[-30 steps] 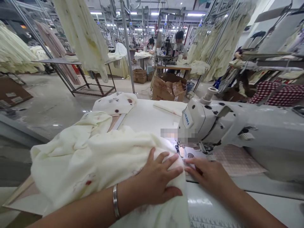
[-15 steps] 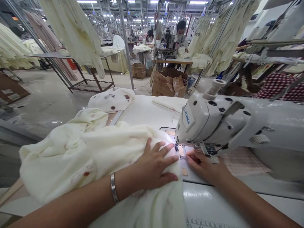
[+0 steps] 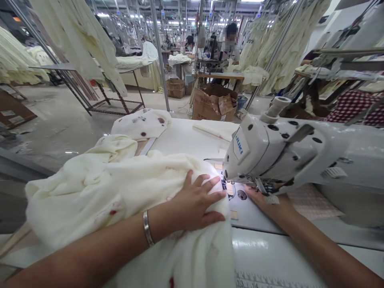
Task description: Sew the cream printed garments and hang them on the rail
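Surface: white sewing table (image 3: pixel 270 248), bare at the near right edge; a white sewing machine (image 3: pixel 285 148) stands on it further back.
Room: factory floor beyond, with a cardboard box (image 3: pixel 213 105), then rows of hanging cream garments (image 3: pixel 285 44).
Fabric: cream cloth (image 3: pixel 120 188) heaped on the table's left, its right edge just beside the needle.
Left hand (image 3: pixel 195 204): flat on the cloth, fingers spread, pressing down.
Right hand (image 3: pixel 267 202): on the table under the machine head, fingers hidden, so its grip cannot be told.

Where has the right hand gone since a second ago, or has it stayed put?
Yes. The right hand has slid forward, away from the person: it lay in front of the sewing machine head, and now its fingers reach under it.
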`<state>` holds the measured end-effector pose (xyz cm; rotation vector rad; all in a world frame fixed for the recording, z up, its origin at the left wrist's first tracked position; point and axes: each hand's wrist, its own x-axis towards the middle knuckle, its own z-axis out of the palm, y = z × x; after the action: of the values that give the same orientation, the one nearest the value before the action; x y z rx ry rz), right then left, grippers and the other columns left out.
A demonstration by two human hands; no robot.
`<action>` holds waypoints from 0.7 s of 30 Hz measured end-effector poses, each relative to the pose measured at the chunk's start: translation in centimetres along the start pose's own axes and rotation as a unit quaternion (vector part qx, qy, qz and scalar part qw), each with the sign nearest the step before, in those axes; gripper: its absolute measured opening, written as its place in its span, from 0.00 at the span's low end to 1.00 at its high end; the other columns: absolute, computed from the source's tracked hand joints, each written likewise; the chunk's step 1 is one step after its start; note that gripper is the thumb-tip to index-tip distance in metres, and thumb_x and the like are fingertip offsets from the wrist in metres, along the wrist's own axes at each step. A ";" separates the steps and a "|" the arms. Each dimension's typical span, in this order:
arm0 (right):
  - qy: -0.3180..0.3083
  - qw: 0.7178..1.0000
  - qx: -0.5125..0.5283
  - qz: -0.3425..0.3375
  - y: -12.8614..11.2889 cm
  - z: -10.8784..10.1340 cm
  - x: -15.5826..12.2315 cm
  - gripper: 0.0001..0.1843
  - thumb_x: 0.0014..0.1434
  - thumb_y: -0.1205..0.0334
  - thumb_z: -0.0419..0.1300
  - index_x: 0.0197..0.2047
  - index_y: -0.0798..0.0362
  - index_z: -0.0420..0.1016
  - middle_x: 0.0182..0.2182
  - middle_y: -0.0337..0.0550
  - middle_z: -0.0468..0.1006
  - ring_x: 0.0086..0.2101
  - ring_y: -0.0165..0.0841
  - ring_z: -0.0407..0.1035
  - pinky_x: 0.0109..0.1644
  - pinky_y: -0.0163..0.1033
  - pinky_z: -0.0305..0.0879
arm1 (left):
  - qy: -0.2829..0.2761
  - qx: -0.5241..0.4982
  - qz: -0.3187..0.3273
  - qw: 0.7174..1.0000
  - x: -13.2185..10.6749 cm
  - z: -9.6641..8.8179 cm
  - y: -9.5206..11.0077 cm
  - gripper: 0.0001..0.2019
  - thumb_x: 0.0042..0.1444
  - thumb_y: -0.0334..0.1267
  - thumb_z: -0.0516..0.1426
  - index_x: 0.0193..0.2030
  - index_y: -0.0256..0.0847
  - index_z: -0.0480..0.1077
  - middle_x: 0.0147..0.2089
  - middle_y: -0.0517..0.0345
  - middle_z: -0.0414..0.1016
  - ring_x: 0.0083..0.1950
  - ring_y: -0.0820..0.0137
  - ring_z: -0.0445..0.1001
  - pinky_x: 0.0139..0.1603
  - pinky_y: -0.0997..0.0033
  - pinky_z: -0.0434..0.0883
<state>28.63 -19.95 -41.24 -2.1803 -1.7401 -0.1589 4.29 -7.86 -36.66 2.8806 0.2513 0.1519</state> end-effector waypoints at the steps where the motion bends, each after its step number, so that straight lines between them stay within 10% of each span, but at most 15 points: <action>1: -0.007 1.000 -0.005 -0.006 0.1 0.1 0.2 0.10 0.58 0.55 0.56 0.31 0.51 0.73 0.26 0.40 0.74 0.29 0.32 0.69 0.33 0.39 0.65 | 0.001 0.000 0.002 1.000 0.0 0.1 -0.1 0.24 0.60 0.57 0.45 0.58 0.50 0.58 0.64 0.49 0.54 0.62 0.49 0.52 0.56 0.31 0.45; 7: -0.021 0.998 -0.015 -0.055 -2.0 -1.5 -0.4 0.10 0.56 0.61 0.54 0.30 0.49 0.76 0.26 0.46 0.76 0.27 0.38 0.70 0.28 0.40 0.63 | 0.017 0.034 0.015 0.999 0.1 -0.3 0.6 0.20 0.60 0.52 0.48 0.54 0.45 0.63 0.62 0.47 0.56 0.61 0.50 0.53 0.57 0.30 0.44; 11: -0.017 0.973 0.072 -0.221 -7.0 -3.5 -3.9 0.12 0.61 0.61 0.49 0.40 0.49 0.74 0.29 0.43 0.76 0.27 0.32 0.69 0.28 0.37 0.63 | 0.013 0.028 -0.005 1.000 -0.7 -0.6 3.3 0.08 0.60 0.34 0.50 0.34 0.40 0.68 0.42 0.54 0.69 0.46 0.63 0.65 0.60 0.35 0.42; 21: 0.028 0.944 0.126 -0.304 -9.7 -3.3 -6.1 0.09 0.62 0.67 0.52 0.39 0.52 0.73 0.38 0.38 0.78 0.43 0.30 0.68 0.45 0.39 0.62 | 0.047 0.004 0.016 0.999 -0.9 1.3 2.6 0.11 0.61 0.35 0.47 0.48 0.41 0.64 0.50 0.52 0.66 0.51 0.62 0.63 0.60 0.43 0.50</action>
<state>18.24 -24.87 -38.05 -1.3973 -2.2068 -0.1330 4.02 -10.83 -37.33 2.8909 0.2225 0.2939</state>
